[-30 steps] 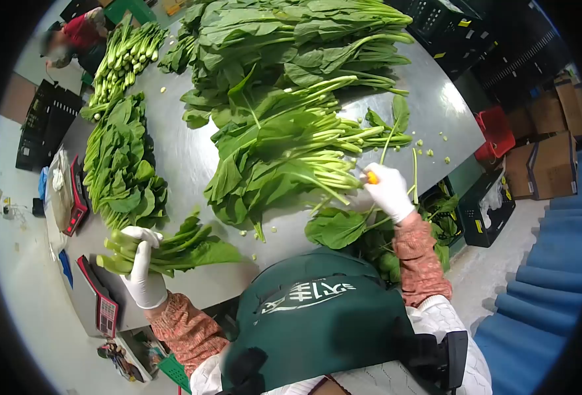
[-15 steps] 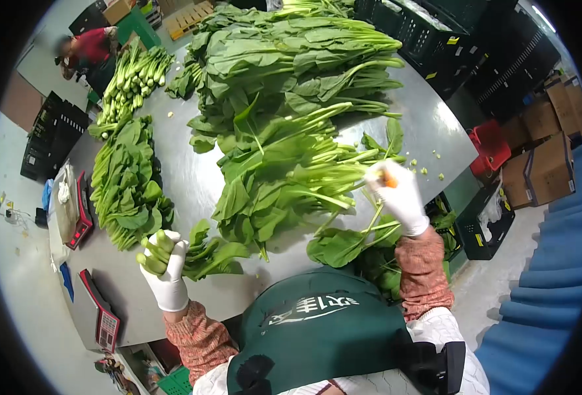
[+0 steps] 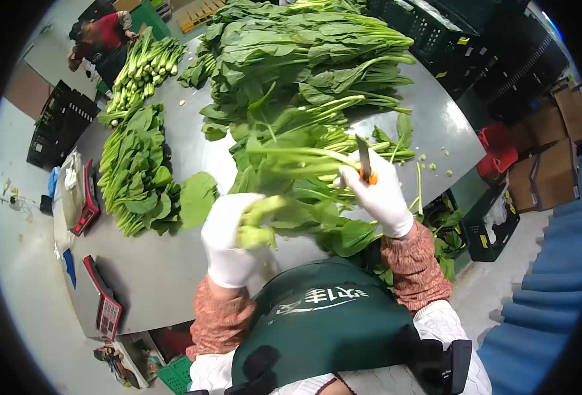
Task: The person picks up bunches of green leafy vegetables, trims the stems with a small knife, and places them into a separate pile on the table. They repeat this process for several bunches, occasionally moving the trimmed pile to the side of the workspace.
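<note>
In the head view, my white-gloved left hand (image 3: 225, 243) is closed around a small bunch of leafy green stalks (image 3: 256, 220), slightly blurred, with the cut ends facing right. My gloved right hand (image 3: 380, 197) grips a small knife (image 3: 364, 157) with an orange handle, its blade pointing up. Pinched in the same hand is the stem end of a leafy green (image 3: 304, 155), whose leaves trail left over the loose pile (image 3: 324, 131). Below that hand lie more loose leaves (image 3: 353, 238) near the table edge.
A large stack of greens (image 3: 304, 59) fills the table's far side. Tidy rows (image 3: 136, 171) lie on the left, beside two red scales (image 3: 103, 303). Black crates (image 3: 436, 39) and a red stool (image 3: 497, 150) stand right. A co-worker (image 3: 103, 43) is at the far left.
My left hand has moved right with its bunch, towards the middle. My right hand has shifted slightly left, turning the knife blade into view and lifting a leafy green off the pile.
</note>
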{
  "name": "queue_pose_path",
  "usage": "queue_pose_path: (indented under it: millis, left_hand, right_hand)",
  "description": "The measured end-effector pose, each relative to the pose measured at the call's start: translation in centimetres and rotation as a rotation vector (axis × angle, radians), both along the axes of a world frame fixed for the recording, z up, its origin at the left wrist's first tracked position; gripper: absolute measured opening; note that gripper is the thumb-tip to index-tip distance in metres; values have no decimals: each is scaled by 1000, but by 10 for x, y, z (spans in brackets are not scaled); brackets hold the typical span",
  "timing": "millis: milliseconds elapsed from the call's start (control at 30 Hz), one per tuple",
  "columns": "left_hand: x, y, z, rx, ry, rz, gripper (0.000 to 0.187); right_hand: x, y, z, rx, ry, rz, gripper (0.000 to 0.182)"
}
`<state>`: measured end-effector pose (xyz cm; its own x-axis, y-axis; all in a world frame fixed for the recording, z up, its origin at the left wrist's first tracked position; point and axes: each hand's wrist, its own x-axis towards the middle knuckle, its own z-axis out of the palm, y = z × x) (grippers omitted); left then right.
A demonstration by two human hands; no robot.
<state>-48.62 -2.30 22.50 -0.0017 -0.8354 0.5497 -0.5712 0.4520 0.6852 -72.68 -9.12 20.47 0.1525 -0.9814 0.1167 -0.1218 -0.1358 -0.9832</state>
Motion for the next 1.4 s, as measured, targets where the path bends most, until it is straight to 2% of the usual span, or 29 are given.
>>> queue_pose_path:
  millis: [67, 100, 167, 200, 300, 333, 367, 433, 500, 533, 567, 633, 733, 767, 833, 933, 967, 1100, 1133, 1167, 1233, 1267, 1300, 1367, 1400]
  left_hand:
    - [-11, -12, -8, -156, -210, -17, 33]
    - [-19, -14, -10, -206, -280, -4, 36]
    - [-29, -14, -14, -260, -341, -7, 40]
    - [-29, -15, -14, -260, -298, -48, 37]
    - [-28, -9, -14, -56, -212, -96, 34]
    - [-28, -10, -16, -5, -235, -91, 28]
    - [-25, -12, -22, 45, -169, -53, 28]
    - [-16, -16, -37, 143, -41, 35, 27]
    - [-6, -16, -39, 339, 132, 17, 27]
    - [-6, -16, -39, 389, 222, -16, 26]
    - [-8, -16, -39, 441, 316, -56, 26]
    - [-16, -14, -32, 603, 439, -120, 29]
    - [-19, -10, -16, 770, 637, -239, 32]
    - [-15, -8, -17, 734, 628, -250, 32]
    - [5, -4, -22, 661, 611, -269, 32]
    - [31, 7, -13, 589, 723, -171, 29]
    - [41, 9, -14, 550, 749, -164, 27]
    - [61, 15, -23, 459, 845, -50, 32]
    - [60, 14, -24, 450, 824, -36, 35]
    - [58, 13, -25, 439, 803, -19, 37]
    - [57, 14, -25, 463, 741, 22, 39]
    - [56, 13, -24, 458, 711, 37, 41]
    - [45, 14, -24, 389, 831, 103, 39]
    - [52, 14, -22, 349, 696, 165, 35]
    - [59, 16, -21, 377, 744, 156, 35]
  right_hand:
    - [11, 11, -1, -60, -16, 88, 13]
    - [13, 19, 7, 135, -89, 175, 14]
    - [18, 31, 25, 287, -271, 221, 11]
    - [16, 31, 24, 331, -270, 231, 12]
    - [2, 31, 3, 189, -113, 287, 16]
    - [-2, 31, 5, 138, -17, 224, 17]
    - [-8, 30, 2, 39, 17, 116, 16]
    - [-37, 22, 0, 181, -82, -51, 19]
    - [-41, 10, -18, -265, 327, -198, 23]
    - [-38, 12, -16, -371, 586, -159, 36]
    - [-30, 17, -18, -364, 550, -83, 44]
    - [-1, 30, -19, -429, 497, -7, 48]
    - [14, 22, -43, -342, 383, -9, 49]
    - [9, 17, -49, -198, 404, 11, 43]
    - [-14, 4, -76, -198, 570, -53, 34]
    - [-55, -6, -103, 76, 47, -233, 25]
    - [-62, -5, -86, 165, 132, -319, 23]
    - [-79, -20, -141, -32, 497, -279, 17]
    - [-76, -24, -161, -120, 581, -249, 23]
    - [-65, -24, -150, -36, 720, -244, 27]
    - [-61, -38, -191, -38, 692, -249, 31]
    - [-57, -42, -190, 65, 603, -250, 29]
    - [-53, -42, -186, 150, 512, -254, 27]
    - [-66, -62, -242, 204, 364, -268, 27]
    - [-67, -61, -212, 275, 226, -189, 26]
